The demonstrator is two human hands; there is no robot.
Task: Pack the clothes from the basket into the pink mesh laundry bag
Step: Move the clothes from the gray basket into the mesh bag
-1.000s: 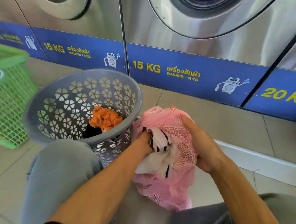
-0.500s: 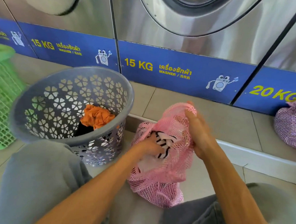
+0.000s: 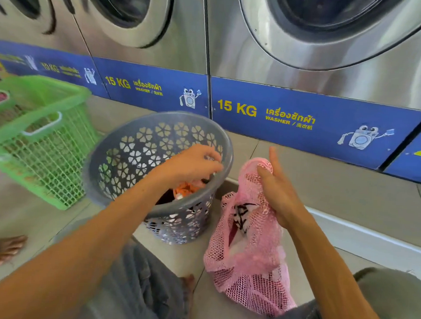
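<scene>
A person's left hand (image 3: pixel 194 164), fingers loosely curled and holding nothing, reached over the grey basket (image 3: pixel 120 176) above an orange garment (image 3: pixel 186 189). The right hand (image 3: pixel 276 189) gripped the rim of the pink mesh laundry bag (image 3: pixel 250 266), which stood on the floor just beside the basket.

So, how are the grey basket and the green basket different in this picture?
The grey basket is round with flower-shaped holes; the green basket has straight sides and a square grid. The left hand reaches into the grey basket, above an orange garment; nothing touches the green basket. Both are perforated and stand on the floor.
</scene>
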